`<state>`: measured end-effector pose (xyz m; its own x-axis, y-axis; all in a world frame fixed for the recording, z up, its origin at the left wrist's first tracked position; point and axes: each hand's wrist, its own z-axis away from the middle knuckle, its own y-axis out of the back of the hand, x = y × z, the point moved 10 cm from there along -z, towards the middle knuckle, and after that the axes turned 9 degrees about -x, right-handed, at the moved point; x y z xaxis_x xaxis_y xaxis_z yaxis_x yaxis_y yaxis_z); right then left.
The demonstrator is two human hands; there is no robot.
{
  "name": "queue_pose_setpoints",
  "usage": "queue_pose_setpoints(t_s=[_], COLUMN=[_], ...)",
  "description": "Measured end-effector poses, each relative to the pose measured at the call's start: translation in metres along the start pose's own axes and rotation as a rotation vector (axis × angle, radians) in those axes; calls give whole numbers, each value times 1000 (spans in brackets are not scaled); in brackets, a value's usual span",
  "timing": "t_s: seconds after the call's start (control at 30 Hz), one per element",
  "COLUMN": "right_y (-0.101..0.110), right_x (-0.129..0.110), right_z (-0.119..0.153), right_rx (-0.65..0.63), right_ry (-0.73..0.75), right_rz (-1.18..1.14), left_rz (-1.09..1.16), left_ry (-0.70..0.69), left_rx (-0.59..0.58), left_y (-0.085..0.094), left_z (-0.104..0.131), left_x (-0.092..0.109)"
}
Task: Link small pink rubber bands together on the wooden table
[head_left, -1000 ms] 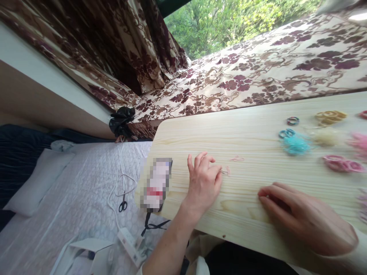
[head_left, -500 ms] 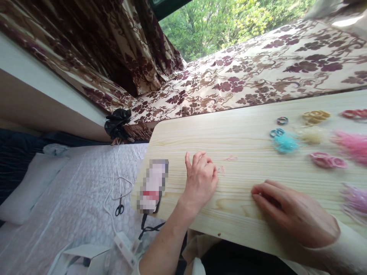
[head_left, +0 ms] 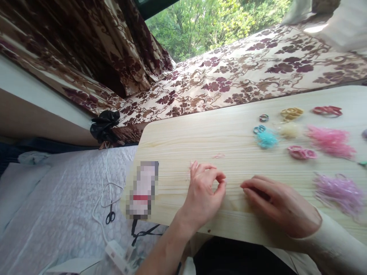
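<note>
My left hand (head_left: 204,189) is over the wooden table, thumb and forefinger pinched together; a faint pinkish bit shows at the fingertips, too small to make out. Just beyond it lie thin pink bands (head_left: 219,156) on the tabletop. To its right my right hand (head_left: 282,204) rests with thumb and forefinger together, and whatever may be between them is too small to see. The two hands are a short gap apart. Further right are a pile of turquoise bands (head_left: 266,139), pink hair ties (head_left: 301,152) and a heap of lilac bands (head_left: 340,193).
The light wooden table (head_left: 177,133) also holds bright pink bands (head_left: 331,140), yellow ties (head_left: 291,113), red ties (head_left: 327,110) and a blurred-out phone (head_left: 143,189) at the left. Black scissors (head_left: 110,217) and a white power strip (head_left: 117,256) lie on the bed.
My left hand has moved right and closed thumb to forefinger, nearer to my right hand. The view has shifted, bringing more of the table's right side in.
</note>
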<state>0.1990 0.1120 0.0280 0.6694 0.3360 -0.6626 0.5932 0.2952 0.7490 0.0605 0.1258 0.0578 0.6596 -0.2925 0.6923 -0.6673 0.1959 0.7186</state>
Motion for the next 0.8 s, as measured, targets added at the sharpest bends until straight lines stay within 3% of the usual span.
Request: queue_pose_setpoints(t_s=[0.2, 0.6, 0.8], right_y=[28, 45, 66], right_x=[-6, -8, 13], right_z=[7, 26, 56], right_rx=[132, 189, 256], right_ry=[-34, 5, -107], right_rz=[-82, -104, -49], left_rz=[66, 139, 92], left_ry=[-35, -85, -137], left_rx=[-78, -171, -109], left_y=[-11, -33, -26], left_z=[-2, -9, -10], left_x=[16, 40, 38])
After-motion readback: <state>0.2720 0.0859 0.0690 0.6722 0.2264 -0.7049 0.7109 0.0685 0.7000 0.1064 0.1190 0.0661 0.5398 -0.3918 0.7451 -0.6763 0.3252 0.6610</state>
